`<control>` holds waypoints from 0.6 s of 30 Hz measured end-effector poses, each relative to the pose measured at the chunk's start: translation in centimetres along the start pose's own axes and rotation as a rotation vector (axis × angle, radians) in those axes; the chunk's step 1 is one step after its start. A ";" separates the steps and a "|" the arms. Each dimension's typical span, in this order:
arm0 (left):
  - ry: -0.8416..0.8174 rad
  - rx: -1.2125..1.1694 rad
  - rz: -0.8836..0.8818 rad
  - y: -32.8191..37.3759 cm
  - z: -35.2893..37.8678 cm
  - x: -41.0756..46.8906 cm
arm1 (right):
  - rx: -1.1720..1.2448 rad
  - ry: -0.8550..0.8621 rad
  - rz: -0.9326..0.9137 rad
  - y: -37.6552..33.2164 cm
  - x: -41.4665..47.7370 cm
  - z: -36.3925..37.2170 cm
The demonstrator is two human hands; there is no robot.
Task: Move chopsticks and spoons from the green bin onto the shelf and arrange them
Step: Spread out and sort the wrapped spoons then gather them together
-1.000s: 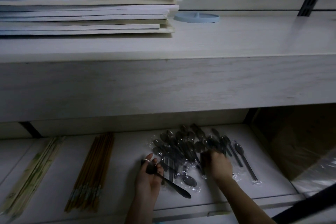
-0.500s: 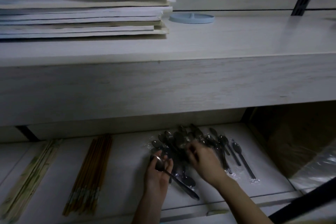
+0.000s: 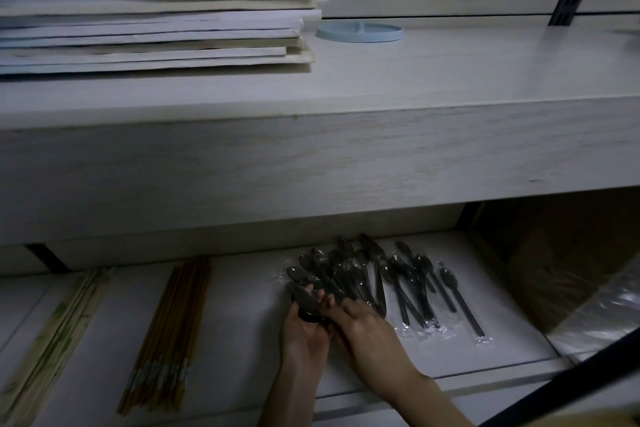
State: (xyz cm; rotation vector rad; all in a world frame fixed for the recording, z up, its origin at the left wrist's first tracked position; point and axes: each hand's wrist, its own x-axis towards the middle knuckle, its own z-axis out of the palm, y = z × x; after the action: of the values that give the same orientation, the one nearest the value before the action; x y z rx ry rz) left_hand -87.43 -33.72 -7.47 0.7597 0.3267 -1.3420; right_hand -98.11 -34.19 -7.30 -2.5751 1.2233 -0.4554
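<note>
Dark spoons [image 3: 349,274] in clear wrappers lie heaped on the lower shelf [image 3: 242,322]. The left hand [image 3: 304,336] grips one spoon [image 3: 306,302]. The right hand [image 3: 367,329] touches it, but I cannot tell its grip.

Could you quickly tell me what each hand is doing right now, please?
Left hand: closed on a spoon.
Right hand: at the spoon pile, grip cannot be told.
</note>
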 end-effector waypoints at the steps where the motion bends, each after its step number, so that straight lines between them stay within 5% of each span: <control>1: 0.005 -0.008 -0.002 0.0 0.0 0.1 | 0.025 -0.037 -0.006 0.0 0.0 0.1; 18: -0.042 -0.007 -0.019 -0.1 -1.3 1.2 | 0.267 -0.186 0.064 0.2 -0.2 0.5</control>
State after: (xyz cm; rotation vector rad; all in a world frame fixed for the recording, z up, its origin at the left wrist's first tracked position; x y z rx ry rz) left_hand -86.95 -33.73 -9.15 0.7228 0.3061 -1.3722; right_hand -98.14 -34.08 -7.85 -2.2898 1.0963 -0.3314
